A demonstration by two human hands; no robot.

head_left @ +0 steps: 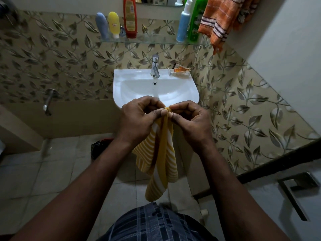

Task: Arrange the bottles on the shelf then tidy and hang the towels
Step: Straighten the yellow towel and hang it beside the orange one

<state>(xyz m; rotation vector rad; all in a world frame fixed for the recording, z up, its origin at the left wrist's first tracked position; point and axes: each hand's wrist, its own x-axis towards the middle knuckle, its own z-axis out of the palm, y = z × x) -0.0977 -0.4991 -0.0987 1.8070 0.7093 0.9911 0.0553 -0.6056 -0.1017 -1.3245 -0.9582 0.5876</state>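
Note:
A yellow and white striped towel (161,159) hangs down in front of the sink, pinched at its top corner by both hands. My left hand (139,119) and my right hand (189,122) meet at that corner, fingertips touching. On the glass shelf (156,40) stand a blue-grey bottle (102,26), a yellow bottle (113,23), a red bottle (130,16), a blue and white bottle (183,23) and a green bottle (197,20). An orange striped towel (218,20) hangs at the upper right, beside the shelf's right end.
The white sink (135,89) with its chrome tap (155,66) sits below the shelf; an orange packet (179,70) lies on its back right rim. A wall spout (48,100) sticks out at the left. A dark bin (100,146) stands on the tiled floor.

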